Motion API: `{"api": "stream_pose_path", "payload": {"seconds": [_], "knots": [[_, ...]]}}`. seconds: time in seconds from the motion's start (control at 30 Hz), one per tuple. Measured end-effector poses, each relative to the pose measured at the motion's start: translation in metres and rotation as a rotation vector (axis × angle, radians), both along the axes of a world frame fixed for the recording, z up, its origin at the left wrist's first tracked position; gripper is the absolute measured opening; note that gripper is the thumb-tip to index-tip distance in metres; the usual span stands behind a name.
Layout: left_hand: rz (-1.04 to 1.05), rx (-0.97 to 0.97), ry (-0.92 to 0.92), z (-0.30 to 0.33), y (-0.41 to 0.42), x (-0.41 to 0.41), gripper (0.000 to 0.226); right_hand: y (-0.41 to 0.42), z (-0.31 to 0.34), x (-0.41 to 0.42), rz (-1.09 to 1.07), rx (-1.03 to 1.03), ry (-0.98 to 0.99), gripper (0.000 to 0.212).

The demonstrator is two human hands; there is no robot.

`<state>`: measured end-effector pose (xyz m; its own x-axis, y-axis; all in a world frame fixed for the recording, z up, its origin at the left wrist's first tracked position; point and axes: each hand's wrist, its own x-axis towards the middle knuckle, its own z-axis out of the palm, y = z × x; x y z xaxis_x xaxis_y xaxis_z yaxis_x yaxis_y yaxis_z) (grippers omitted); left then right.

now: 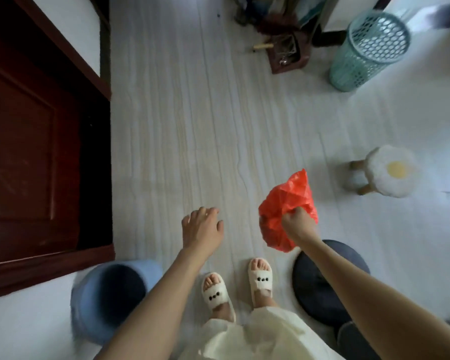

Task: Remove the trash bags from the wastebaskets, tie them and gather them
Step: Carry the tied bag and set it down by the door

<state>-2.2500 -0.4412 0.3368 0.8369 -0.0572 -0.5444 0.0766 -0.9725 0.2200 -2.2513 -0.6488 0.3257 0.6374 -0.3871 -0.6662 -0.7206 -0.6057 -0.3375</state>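
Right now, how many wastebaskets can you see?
2. A blue wastebasket stands by your left leg near the door; a teal mesh wastebasket stands far right, ahead. Neither shows a bag inside; others may be out of view.

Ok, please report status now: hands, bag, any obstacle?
Right hand grips red bag. Left hand open, empty. Teal basket ahead, floor path free.

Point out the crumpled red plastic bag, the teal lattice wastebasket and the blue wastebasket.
Crumpled red plastic bag (pixel 289 201): head view, on its upper creased body.
Teal lattice wastebasket (pixel 359 63): head view, on its side wall.
Blue wastebasket (pixel 151 266): head view, on its near rim.
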Motion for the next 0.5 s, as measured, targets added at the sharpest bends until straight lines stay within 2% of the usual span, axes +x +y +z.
{"api": "stream_pose_path", "payload": {"seconds": [0.1,0.23,0.5], "knots": [[-0.096,-0.055,-0.095,0.062,-0.026,0.026,0.043,-0.048,0.068,0.01,-0.235,0.035,-0.131,0.025],[-0.218,-0.125,-0.144,0.112,-0.086,0.065,0.051,-0.111,0.141,0.026,-0.365,-0.004,-0.224,0.021],[-0.455,-0.16,-0.179,0.151,-0.261,0.174,0.055,-0.24,0.171,0.085,-0.44,-0.028,-0.35,0.024]]}}
